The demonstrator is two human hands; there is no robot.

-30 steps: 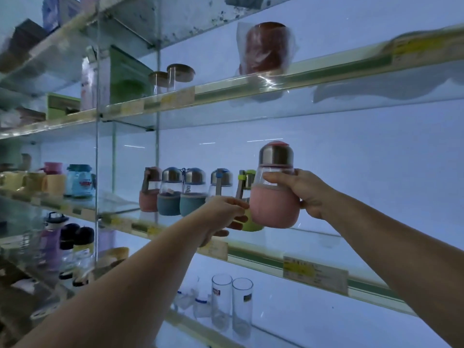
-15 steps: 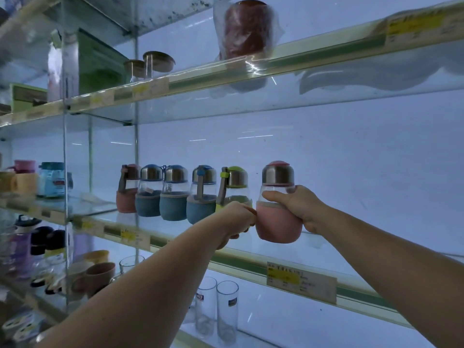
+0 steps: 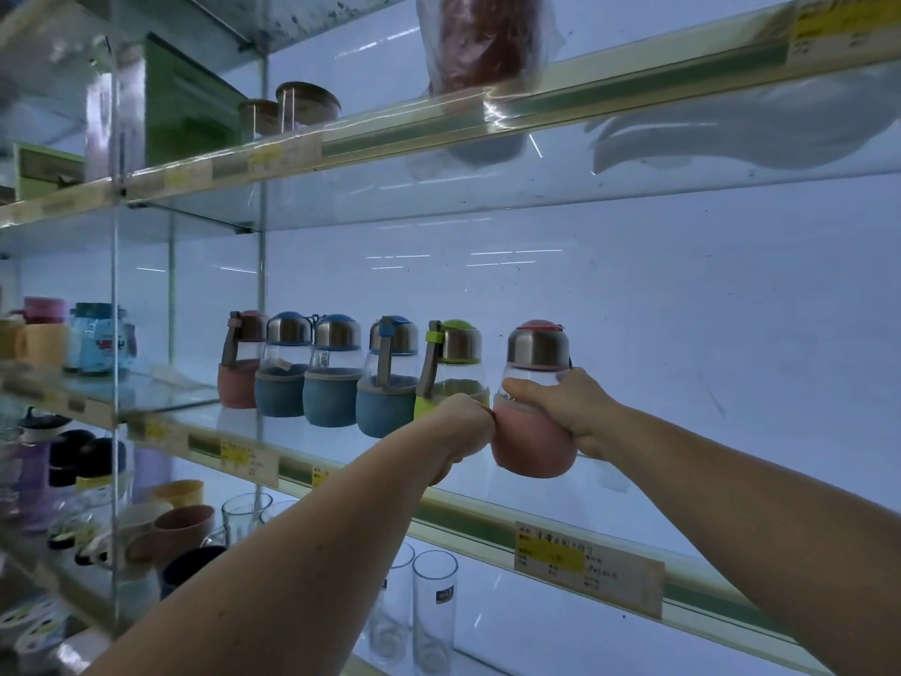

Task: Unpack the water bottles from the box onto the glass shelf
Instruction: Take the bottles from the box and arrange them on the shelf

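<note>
Setting pink bottle point(image 3: 531, 431) on shelf point(image 3: 468, 522), clasped in right hand point(image 3: 560, 407); left hand point(image 3: 460, 431) gripping green bottle point(image 3: 451, 368). Next: lower, let go.

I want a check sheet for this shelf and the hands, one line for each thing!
Surface: glass shelf, yellow price tags along its front edge.
Job's things: six bottles in a row: pink, three blue, green, and a pink bottle at the right end.
Clutter: tall glasses and cups below; jars and a wrapped red item above.
Hands: right hand grips the right-end pink bottle; left hand grips the green one.
Cables: nothing seen.
Surroundings: white back wall; box not in view.
</note>
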